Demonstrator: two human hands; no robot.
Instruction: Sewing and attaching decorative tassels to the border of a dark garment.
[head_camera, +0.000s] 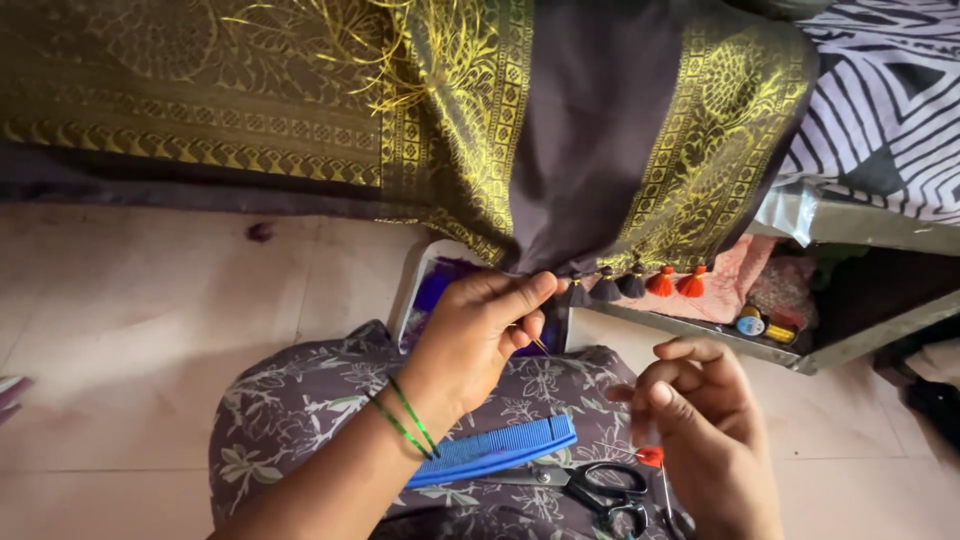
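The bottom edge of the dark cloth with gold borders (590, 130) was pinched between the thumb and fingers of the left hand (480, 335), right beside a row of dark and orange tassels (648, 283). The fingers of the right hand (700, 420) were curled and pressed together around a thin thread; a small red tassel (650, 457) was seen just under them. A blue comb (495, 452) and black scissors (600, 488) were laid on the flowered lap. Bare tiled floor (130, 340) was open to the left. A metal box (850, 300) was set at the right.
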